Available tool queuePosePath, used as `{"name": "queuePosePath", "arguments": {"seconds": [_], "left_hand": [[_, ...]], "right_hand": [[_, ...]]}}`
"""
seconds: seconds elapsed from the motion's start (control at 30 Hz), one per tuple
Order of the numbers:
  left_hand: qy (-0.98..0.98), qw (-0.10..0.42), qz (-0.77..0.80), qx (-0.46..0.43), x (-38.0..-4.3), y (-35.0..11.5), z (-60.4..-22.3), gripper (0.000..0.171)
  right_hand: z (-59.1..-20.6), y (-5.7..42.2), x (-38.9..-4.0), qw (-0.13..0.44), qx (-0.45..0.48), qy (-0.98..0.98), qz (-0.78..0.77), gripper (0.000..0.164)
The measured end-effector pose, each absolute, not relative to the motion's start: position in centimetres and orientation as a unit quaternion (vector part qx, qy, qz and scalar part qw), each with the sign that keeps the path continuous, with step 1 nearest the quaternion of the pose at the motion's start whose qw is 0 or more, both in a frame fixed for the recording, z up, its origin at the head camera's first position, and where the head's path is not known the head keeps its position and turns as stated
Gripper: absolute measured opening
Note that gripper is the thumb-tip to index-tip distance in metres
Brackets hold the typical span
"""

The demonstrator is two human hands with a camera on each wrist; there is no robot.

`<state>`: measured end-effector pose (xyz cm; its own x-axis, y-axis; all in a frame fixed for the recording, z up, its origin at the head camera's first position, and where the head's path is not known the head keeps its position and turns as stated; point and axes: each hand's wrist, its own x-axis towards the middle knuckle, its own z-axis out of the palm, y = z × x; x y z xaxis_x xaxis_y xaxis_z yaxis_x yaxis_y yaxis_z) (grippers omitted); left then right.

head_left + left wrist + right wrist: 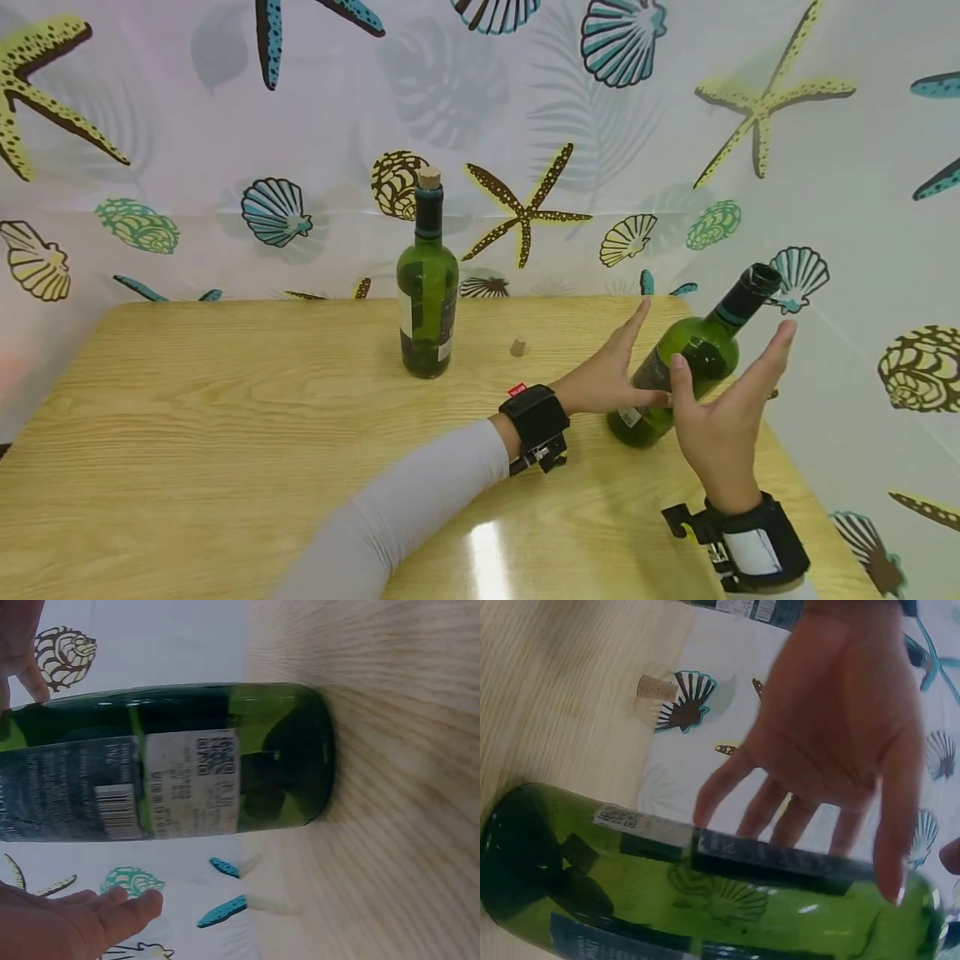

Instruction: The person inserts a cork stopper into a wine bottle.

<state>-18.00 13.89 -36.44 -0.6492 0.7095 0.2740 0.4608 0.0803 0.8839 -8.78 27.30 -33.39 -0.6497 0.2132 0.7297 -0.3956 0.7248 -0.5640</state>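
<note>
Green glass fills the gap between the left hand (606, 377) and the right hand (723, 408), both spread wide with straight fingers and neither closed round the bottle (707, 352). Thumbs lie to the near side and fingers reach forward, a spread that, in my judgement, suits a round body approached from both flanks. The left wrist view shows the left fingers apart from the glass; whether the right fingertips touch it, I cannot tell.

The bottle's base rests on the right part of the wooden table (262, 433), which probably bears its weight, since no grip does. (It leans in the head view, yet looks nearly upright from the left wrist, so the slant may be the lens.) Its mouth shows no cork.

To its left a small loose cork (518, 347) stands on end, apart from both bottles. Further left, a second bottle (426, 312) stands upright with a stopper (430, 177) in its neck, perhaps set back to leave room for the arms. Behind hangs a shell-printed cloth (337, 108).
</note>
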Motion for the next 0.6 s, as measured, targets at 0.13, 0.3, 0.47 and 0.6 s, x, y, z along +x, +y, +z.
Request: {"name": "queuePosePath", "arguments": {"seconds": [0.13,0.3,0.47,0.6], "left_hand": [[0.717,0.156,0.565,0.378,-17.9,14.6,-37.6,0.100],[0.720,0.153,0.564,0.373,-17.7,14.5,-37.6,0.081],[0.727,0.144,0.555,0.377,-17.6,13.8,-37.4,0.075],[0.731,0.140,0.554,0.372,-17.3,12.6,-37.6,0.076]], "right_hand": [[-33.5,28.3,-9.3,0.333,0.021,-0.846,0.415,0.090],[-33.0,28.5,-9.2,0.271,-0.006,-0.870,0.412,0.071],[-32.7,28.1,-9.1,0.256,-0.005,-0.876,0.409,0.068],[-32.8,27.4,-9.0,0.236,0.023,-0.879,0.414,0.070]]}}
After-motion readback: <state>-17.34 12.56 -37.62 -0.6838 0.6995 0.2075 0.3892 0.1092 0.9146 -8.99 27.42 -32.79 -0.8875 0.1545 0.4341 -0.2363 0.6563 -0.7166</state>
